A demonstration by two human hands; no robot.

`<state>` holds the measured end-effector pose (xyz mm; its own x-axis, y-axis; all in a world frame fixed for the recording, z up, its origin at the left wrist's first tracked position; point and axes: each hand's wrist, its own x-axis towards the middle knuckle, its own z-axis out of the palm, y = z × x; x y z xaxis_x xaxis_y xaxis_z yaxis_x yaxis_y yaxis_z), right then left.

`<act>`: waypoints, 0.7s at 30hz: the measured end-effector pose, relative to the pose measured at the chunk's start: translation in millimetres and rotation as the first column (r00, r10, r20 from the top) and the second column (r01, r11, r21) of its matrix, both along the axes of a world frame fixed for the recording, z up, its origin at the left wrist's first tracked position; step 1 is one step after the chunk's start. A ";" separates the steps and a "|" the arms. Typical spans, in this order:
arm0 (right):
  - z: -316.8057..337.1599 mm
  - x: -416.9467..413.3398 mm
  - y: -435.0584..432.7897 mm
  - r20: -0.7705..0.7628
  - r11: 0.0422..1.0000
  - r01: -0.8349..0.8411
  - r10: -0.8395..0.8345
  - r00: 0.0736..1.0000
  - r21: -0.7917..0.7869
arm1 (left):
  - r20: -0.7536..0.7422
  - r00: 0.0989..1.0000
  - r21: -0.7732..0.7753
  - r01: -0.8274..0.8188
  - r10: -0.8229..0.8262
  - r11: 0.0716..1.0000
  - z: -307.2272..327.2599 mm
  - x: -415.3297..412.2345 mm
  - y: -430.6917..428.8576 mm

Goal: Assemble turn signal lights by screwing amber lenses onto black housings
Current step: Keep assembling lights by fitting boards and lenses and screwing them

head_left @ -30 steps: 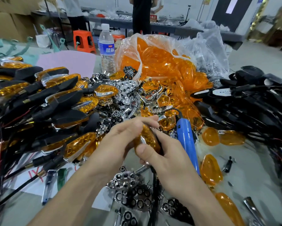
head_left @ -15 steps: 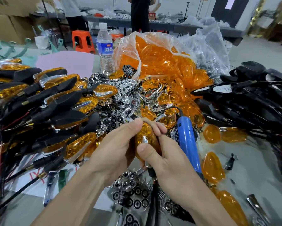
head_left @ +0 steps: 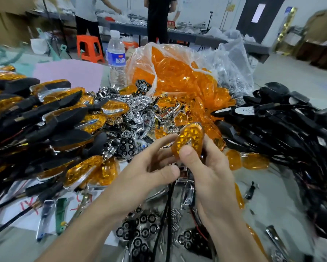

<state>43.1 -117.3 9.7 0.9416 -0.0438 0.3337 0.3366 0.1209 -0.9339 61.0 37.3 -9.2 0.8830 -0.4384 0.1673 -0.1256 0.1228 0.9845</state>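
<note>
Two large piles flank the table. Finished lights (head_left: pixel 51 118) with amber fronts and black bodies fill the left of the frame. Bare black housings (head_left: pixel 291 125) with tangled wires fill the right.

A clear plastic bag (head_left: pixel 177 72) of loose amber lenses lies open at upper centre. Chrome reflectors (head_left: pixel 136 108) are heaped in front of it, between the two piles.

At centre frame, the right hand (head_left: pixel 211 173) grips one turn signal light (head_left: pixel 190 140) above the table. The thumb presses on the lower part of its amber lens and the fingers curl behind its black housing. The lens faces the camera, tilted with its narrow end down. A black wire hangs from below the hands towards the bottom of the frame.

The left hand (head_left: pixel 140 176) holds nothing. Its fingers are loosely extended, and the index fingertip reaches the left edge of the lens.

A water bottle (head_left: pixel 116 59) stands upright just left of the bag. Two loose lenses (head_left: pixel 253 160) lie on the table, right of the hands.
</note>
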 end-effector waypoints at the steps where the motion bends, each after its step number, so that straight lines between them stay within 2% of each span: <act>1: 1.4 1.1 -2.9 -0.004 0.998 -0.042 0.043 0.999 0.053 | 0.051 0.998 0.057 -0.028 0.025 0.998 -0.3 -1.9 -2.2; 5: -1.3 6.2 -11.3 -0.011 0.988 -0.074 0.076 0.997 0.134 | 0.254 0.946 0.233 -0.260 0.200 0.937 -1.2 -7.6 -12.4; 8: -4.2 6.2 -12.6 -0.001 0.993 -0.091 0.091 0.996 0.073 | 0.412 0.832 0.371 -0.527 0.372 0.765 1.0 -8.9 -15.1; 11: -7.0 6.5 -12.9 0.044 0.999 -0.041 0.039 0.998 0.033 | 0.432 0.715 0.351 -0.694 0.549 0.628 -1.2 -10.0 -15.0; 14: -7.2 7.0 -13.7 0.053 0.996 0.028 -0.033 0.998 0.082 | 0.471 0.604 0.280 -0.793 0.643 0.540 -0.4 -13.2 -13.7; 16: -7.4 8.1 -13.8 0.034 0.987 0.078 -0.084 0.996 0.138 | 0.494 0.596 0.287 -0.799 0.633 0.528 1.2 -14.0 -12.9; 21: -5.4 8.5 -13.5 -0.050 0.944 0.133 -0.124 0.991 0.303 | 0.455 0.695 0.377 -0.716 0.556 0.587 -0.2 -13.4 -11.8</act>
<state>51.6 -130.7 4.2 0.9307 -0.2603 0.2570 0.3404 0.3586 -0.8692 47.6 25.5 -9.5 0.9186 0.1356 0.3712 -0.2314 -0.5770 0.7833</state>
